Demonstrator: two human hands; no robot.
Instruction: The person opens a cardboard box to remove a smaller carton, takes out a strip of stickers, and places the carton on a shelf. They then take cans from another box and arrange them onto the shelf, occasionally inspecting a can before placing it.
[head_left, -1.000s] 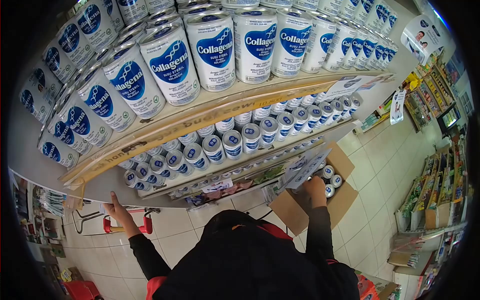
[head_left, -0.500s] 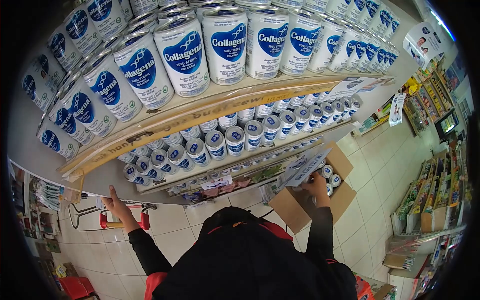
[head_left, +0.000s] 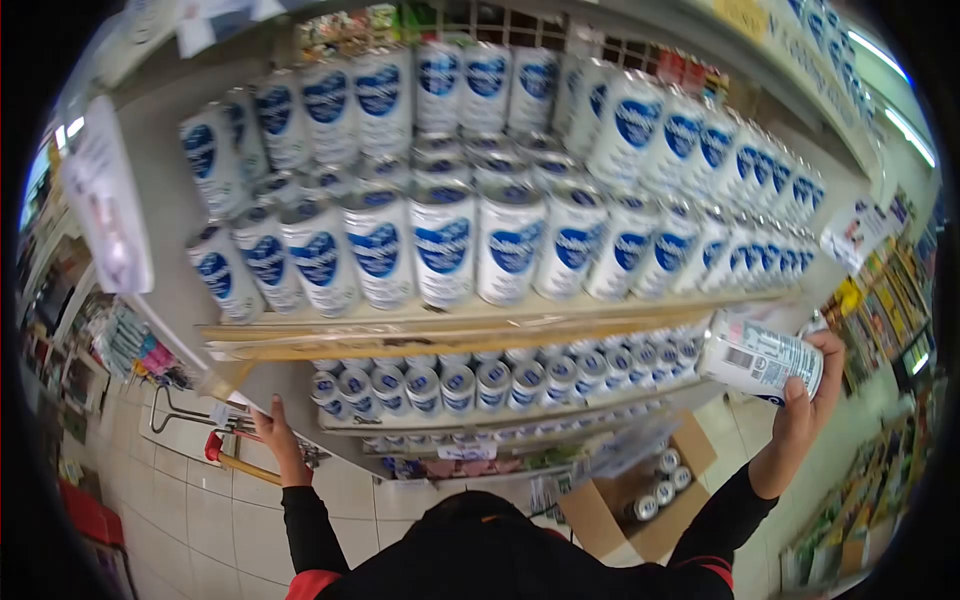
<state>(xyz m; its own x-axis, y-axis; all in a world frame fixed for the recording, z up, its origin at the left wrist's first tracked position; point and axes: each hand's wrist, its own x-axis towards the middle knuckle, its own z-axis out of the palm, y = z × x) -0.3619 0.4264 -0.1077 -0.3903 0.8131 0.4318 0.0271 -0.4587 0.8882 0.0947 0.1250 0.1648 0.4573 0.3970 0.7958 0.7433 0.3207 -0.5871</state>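
Note:
My right hand (head_left: 808,400) is closed around a white milk can (head_left: 765,357), tilted nearly on its side, with its barcode showing. The can is at the right end of the shelf board (head_left: 480,328), just in front of it. On that shelf, white cans with blue Collagena labels (head_left: 443,245) stand in rows, a second tier stacked behind. My left hand (head_left: 280,440) is at the lower left, thumb up, its fingers at the edge of the shelf's side panel and partly hidden. Below my right arm is an open cardboard box (head_left: 598,515) with several cans (head_left: 663,492) inside.
A lower shelf holds more upright cans (head_left: 492,385). A trolley with a red and yellow handle (head_left: 240,458) stands at the left. Hanging paper signs (head_left: 108,200) flank the shelf. Other stocked racks (head_left: 870,480) line the right side over a tiled floor.
My right hand has come up from the cardboard box to the right end of the shelf, bringing out a can. The view has tilted up. My left hand stays by the side panel.

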